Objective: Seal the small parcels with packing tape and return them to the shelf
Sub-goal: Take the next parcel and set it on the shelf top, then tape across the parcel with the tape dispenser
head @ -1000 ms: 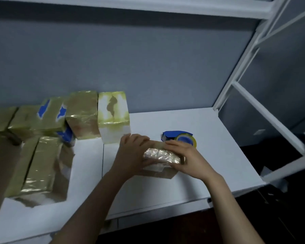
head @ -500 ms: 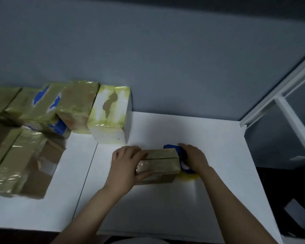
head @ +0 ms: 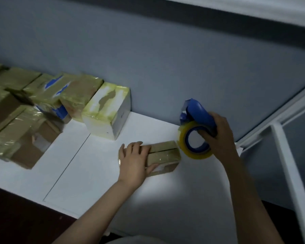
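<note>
Shelf point(head: 99, 187): white, set against a grey wall point(head: 148, 59); we note dim light throughout.
Parcel point(head: 165, 153): small, brown, wrapped in glossy tape. It lies flat on the shelf toward the right end, with a dark seam running along its top.
Left hand point(head: 133, 161): laid over the parcel's left end, fingers straight and close together on top, thumb against the near face.
Right hand point(head: 222, 138): fingers curled tight round the dispenser point(head: 199, 113), which is held clear of the shelf.
Dispenser: blue, tilted, cutter end up toward the wall.
Roll point(head: 182, 136): yellowish tape on a blue core, its low edge just beside the parcel's right end; we cannot tell whether they touch.
White box point(head: 120, 118): upright, behind and left of the parcel and apart from it, streaked with yellowed tape.
Stack point(head: 25, 124): taped parcels crowded at the left, some with blue patches.
Frame point(head: 289, 173): white bars at the shelf's right.
</note>
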